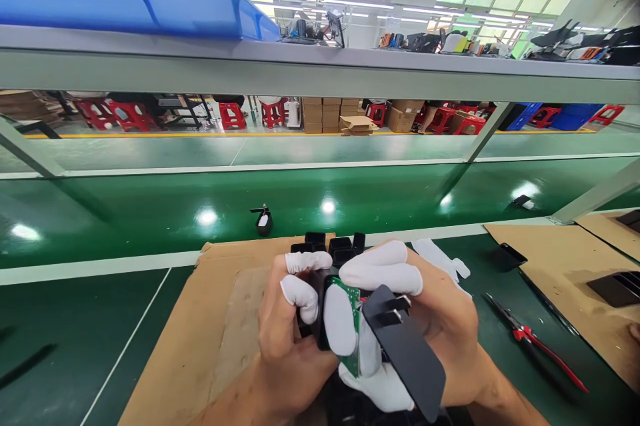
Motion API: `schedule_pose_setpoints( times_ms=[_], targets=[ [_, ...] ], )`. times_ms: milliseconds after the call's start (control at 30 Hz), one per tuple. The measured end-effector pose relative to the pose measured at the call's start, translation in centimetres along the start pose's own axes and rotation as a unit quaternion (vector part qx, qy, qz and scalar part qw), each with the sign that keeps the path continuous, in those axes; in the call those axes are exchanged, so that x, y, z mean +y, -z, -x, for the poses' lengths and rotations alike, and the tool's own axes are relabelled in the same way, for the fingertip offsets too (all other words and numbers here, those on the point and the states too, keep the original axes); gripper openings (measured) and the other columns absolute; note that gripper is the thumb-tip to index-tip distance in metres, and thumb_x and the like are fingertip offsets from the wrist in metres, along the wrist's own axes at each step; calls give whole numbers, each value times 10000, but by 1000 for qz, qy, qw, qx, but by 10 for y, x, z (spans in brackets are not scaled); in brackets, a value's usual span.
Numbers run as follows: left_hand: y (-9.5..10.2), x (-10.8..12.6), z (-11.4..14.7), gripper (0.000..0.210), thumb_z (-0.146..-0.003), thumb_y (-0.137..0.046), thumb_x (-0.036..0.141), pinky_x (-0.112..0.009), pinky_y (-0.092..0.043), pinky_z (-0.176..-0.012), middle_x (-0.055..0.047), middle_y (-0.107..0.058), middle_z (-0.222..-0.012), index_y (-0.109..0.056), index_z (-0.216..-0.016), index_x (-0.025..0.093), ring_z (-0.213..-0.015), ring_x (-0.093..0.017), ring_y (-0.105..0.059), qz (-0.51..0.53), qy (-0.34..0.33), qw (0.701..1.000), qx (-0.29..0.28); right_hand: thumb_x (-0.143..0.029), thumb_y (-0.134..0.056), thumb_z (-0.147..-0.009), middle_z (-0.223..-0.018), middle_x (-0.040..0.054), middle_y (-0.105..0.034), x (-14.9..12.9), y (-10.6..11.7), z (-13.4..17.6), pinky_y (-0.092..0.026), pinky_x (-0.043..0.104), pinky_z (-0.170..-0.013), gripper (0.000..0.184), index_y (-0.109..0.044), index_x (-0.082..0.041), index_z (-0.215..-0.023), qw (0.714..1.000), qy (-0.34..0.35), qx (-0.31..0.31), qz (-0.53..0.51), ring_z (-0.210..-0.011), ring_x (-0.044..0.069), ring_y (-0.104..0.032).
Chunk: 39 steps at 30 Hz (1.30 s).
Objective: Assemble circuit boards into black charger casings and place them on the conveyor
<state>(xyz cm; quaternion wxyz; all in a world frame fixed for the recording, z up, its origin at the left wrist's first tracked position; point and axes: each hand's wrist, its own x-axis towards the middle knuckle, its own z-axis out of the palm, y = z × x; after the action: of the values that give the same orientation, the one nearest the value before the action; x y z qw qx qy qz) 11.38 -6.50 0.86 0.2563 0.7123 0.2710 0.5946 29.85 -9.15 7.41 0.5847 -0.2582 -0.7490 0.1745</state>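
Observation:
White finger covers sit on the fingers of both my hands. My left hand [293,319] is closed around a black plastic housing [321,309], its covered thumb pressed against a green circuit board [354,346]. From the other side my right hand [430,306] closes on the board and on a flat black plug cover [407,359]. Two metal prongs [397,309] stick out of that cover. A bit of red wire shows between board and cover. Fingers hide much of the board and the housing's opening. Several black housings [343,249] stand just beyond my hands.
Beneath my hands lies a cardboard sheet [185,346] on the green bench. Red-handled pliers [535,339] and a white glove piece [437,256] are at right. A small black device [264,221] lies farther off. Across the front runs a raised shelf [320,76] carrying a blue bin [150,9].

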Motion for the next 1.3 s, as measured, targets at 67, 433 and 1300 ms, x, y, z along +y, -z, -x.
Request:
schedule_pose_setpoints(
  times_ms=[67, 433, 1300],
  targets=[
    [0, 0, -1, 428, -818, -733, 37, -364, -553, -821, -60, -630, -1202, -380, -912, 260, -1030, -226, -683, -2, -7, 1000, -1, -234, -1029, -692, -994, 74, -801, 0, 0, -1, -645, 399, -764, 691, -741, -269, -1319, 1000, 3, -3, 4, -884, 272, -750],
    [-2, -3, 4, 463, -791, -761, 43, -377, -557, -773, -59, -622, -1201, -373, -908, 268, -961, -221, -674, 5, 5, 1000, 10, -193, -987, -703, -1072, 93, -750, 0, 0, 5, -645, 376, -738, 658, -753, -271, -1313, 1000, -9, 3, 27, -918, 264, -725],
    [-9, 4, -10, 438, -744, -765, 23, -214, -474, -655, 32, -480, -902, -399, -841, 242, -782, -115, -516, 24, 9, 999, 31, -308, -1034, -721, -1158, 39, -639, 6, -1, 8, -589, 323, -910, 751, -705, -300, -1396, 992, -79, -34, 90, -1044, 207, -633]
  ],
)
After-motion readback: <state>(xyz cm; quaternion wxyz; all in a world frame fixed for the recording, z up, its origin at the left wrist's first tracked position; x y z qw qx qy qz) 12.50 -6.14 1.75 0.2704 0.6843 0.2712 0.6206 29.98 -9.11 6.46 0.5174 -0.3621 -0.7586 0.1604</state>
